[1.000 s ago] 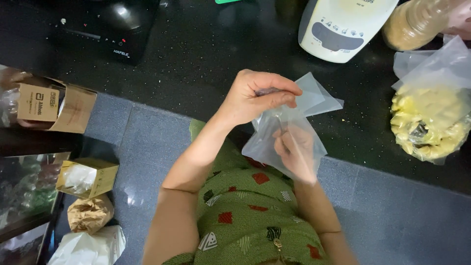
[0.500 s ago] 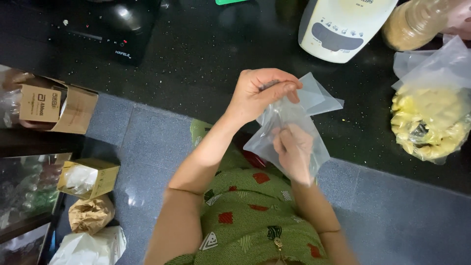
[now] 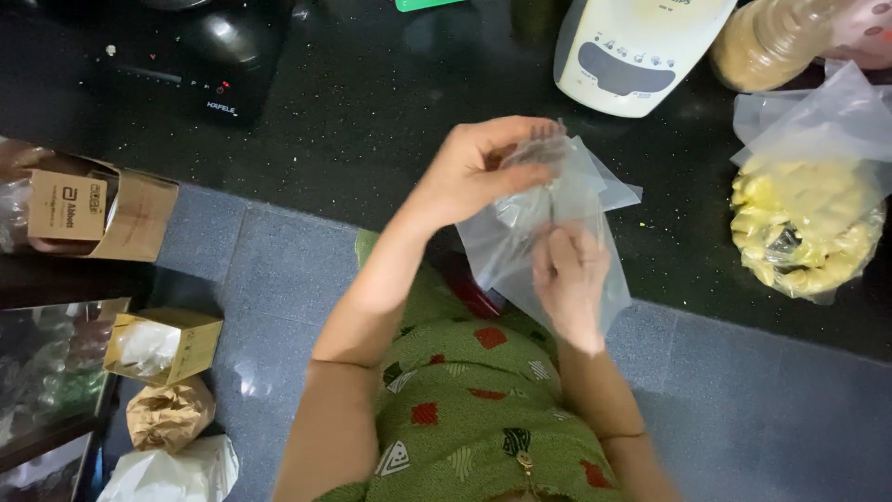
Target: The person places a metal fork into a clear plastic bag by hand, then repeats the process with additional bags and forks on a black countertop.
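A person in a green patterned garment (image 3: 474, 418) stands at a black speckled countertop (image 3: 372, 121), both bare hands working a clear plastic bag (image 3: 530, 237) held in the air just above the counter's front edge; the left hand (image 3: 478, 167) is closed on the bag's upper edge, thumb and fingers pinching the film near its top corner; the right hand (image 3: 569, 274) sits lower, partly behind the transparent plastic, its fingers curled and gripping the film from the near side; the bag hangs between the two hands, crumpled and apparently with nothing in it, one corner jutting out to the right over the counter. To the right on the countertop lies a second clear bag filled with pale yellow pieces (image 3: 804, 223), well apart from the hands; behind it stands a jar of tan grains (image 3: 767, 42), and just left of that the cream-coloured base of a kitchen appliance (image 3: 636, 46); at the far left of the counter sits a black cooktop (image 3: 195, 56) with a small red light. Below, on the grey tiled floor (image 3: 279, 270), an open cardboard box (image 3: 93, 209) lies on its side, a smaller yellow carton (image 3: 167, 344) stands open beside a crumpled brown paper bag (image 3: 167, 414) and a white bag (image 3: 177, 474).
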